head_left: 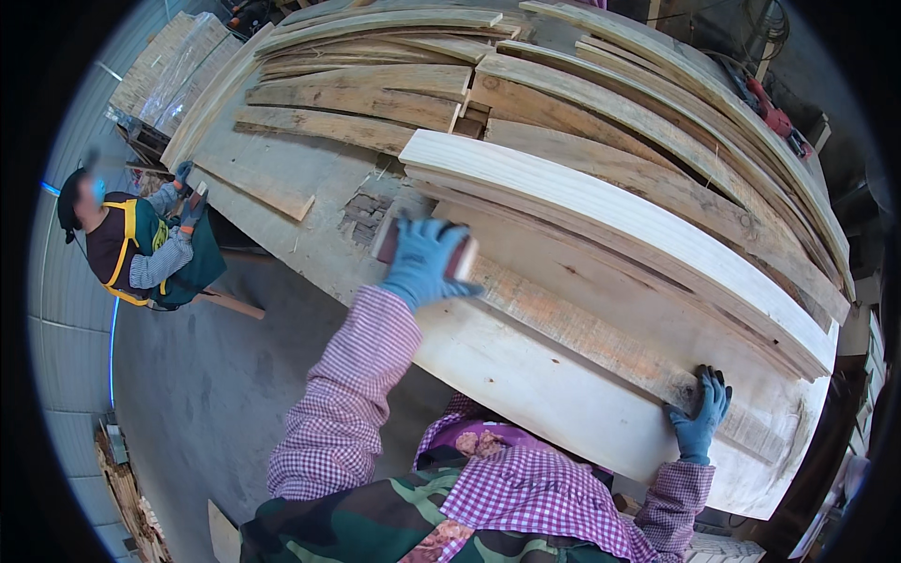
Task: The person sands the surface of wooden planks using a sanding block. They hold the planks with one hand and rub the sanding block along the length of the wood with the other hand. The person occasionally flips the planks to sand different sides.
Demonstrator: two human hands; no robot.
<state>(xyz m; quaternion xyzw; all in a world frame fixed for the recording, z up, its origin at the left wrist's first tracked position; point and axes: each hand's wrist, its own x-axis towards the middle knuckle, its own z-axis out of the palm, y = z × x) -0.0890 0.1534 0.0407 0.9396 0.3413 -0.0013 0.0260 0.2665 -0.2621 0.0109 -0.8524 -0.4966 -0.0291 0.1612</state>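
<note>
A rough, weathered plank (582,338) lies lengthwise on the pale worktable (526,375) in front of me. My left hand (427,261), in a blue glove, is closed around a reddish-brown block with a pale edge (464,259), which looks like a sanding block. It rests at the plank's left end, and the hand covers most of it. At the other end, my right hand (700,415), gloved in blue with dark fingertips, grips the plank's tip. Just beyond the plank stands a stack of boards with a freshly pale top board (601,202).
Several rough boards (357,98) are piled across the far side of the table. A red power tool (771,113) lies at the far right. On the left, a co-worker (141,239) in gloves handles another board (253,186). Wrapped timber (174,75) is stacked behind.
</note>
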